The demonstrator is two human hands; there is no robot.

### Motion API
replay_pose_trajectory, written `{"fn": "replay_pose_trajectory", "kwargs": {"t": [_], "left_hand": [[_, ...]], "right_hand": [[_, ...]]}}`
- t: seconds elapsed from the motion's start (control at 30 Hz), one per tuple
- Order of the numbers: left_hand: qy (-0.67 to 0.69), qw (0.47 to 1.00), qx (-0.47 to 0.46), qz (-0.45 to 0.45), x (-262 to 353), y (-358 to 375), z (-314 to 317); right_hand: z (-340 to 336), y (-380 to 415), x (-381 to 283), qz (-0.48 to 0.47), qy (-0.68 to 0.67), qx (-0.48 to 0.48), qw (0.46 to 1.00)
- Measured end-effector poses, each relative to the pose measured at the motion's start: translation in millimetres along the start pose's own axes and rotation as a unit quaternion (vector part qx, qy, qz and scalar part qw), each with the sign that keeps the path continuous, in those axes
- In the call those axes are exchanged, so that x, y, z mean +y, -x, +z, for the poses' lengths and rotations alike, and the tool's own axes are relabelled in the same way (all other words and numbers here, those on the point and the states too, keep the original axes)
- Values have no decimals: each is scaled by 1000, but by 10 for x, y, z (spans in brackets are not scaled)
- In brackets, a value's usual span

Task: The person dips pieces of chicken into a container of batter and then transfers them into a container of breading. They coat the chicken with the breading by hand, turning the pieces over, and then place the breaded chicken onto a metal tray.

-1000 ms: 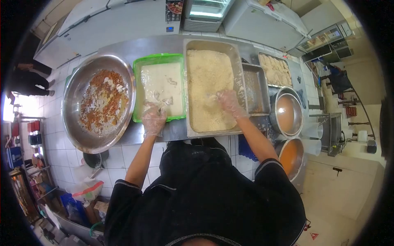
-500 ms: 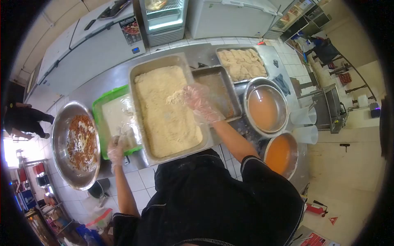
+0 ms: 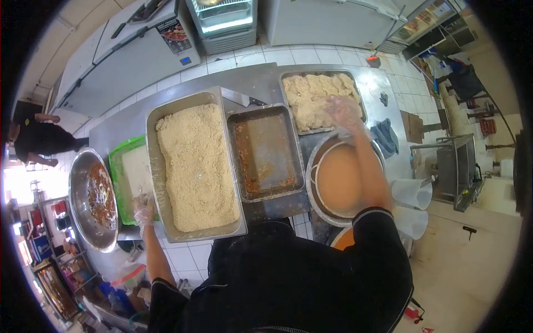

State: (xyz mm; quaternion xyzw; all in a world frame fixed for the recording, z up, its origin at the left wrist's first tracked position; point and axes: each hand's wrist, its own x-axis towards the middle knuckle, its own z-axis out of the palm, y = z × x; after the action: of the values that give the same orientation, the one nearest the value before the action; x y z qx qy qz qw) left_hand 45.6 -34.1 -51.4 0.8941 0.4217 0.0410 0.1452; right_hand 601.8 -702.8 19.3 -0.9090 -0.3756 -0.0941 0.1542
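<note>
My right hand [image 3: 344,114], in a clear plastic glove, reaches over the tray of breaded pieces [image 3: 313,83] at the back right. Its fingers are bent around a breaded piece [image 3: 317,115] low among the others. On the other side, my gloved left hand [image 3: 144,211] rests at the near end of the green tray [image 3: 117,166] of white flour. Flour coats its fingers, which are apart and reach down to the powder. Between the hands lies a deep metal pan [image 3: 159,213] full of pale crumbs [image 3: 197,166].
A dark metal tray [image 3: 269,158] with sauce residue sits mid-table, a knife [image 3: 244,99] behind it. Under my right forearm is a bowl of orange liquid [image 3: 338,177]. Clear plastic jugs [image 3: 412,194] stand right; a steel bowl [image 3: 80,194] of reddish mix stands left. Another person [image 3: 47,139] is far left.
My right hand has moved from above the crumb pan to the breaded pieces at the right, carrying a coated piece. My left hand stays at the flour tray. The view has shifted right.
</note>
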Motion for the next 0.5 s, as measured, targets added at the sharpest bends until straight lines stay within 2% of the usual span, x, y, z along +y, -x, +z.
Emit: {"fn": "replay_pose_trajectory", "kwargs": {"t": [0.03, 0.1, 0.17, 0.2, 0.23, 0.27, 0.3, 0.33, 0.37, 0.4, 0.47, 0.5], "left_hand": [[-34, 999, -1, -9, 86, 39, -19], [-52, 998, -19, -31, 230, 40, -70], [-24, 996, -52, -64, 279, 35, -107], [-30, 997, -55, -49, 237, 25, -66], [-38, 997, -52, -40, 157, 2, -17], [14, 997, -54, -49, 52, -38, 61], [-74, 997, -10, -20, 130, 51, 16], [-146, 986, 54, 53, -241, 48, 292], [-107, 993, -8, -57, 188, 111, -17], [-80, 996, 6, -49, 215, 103, -39], [-83, 993, 44, -66, 343, 157, -75], [-47, 995, 68, -61, 452, 152, -122]], "right_hand": [[-69, -106, 16, 20, 6, -54, 998], [-277, -309, 75, 192, 22, -230, 954], [257, -87, 712, 122, -1, -83, 989], [512, 76, 1042, 82, -18, -6, 996], [591, 209, 1326, 68, 50, -2, 996], [553, 61, 1108, 79, 108, -66, 989], [497, -84, 871, 83, 166, -130, 974], [265, -174, 465, 86, 147, -123, 978], [70, -326, -52, 174, 57, -120, 976], [38, -337, -214, 137, 7, -91, 986], [-86, -339, -774, 201, -68, -141, 967], [12, -264, -968, 174, 18, -149, 973]]}}
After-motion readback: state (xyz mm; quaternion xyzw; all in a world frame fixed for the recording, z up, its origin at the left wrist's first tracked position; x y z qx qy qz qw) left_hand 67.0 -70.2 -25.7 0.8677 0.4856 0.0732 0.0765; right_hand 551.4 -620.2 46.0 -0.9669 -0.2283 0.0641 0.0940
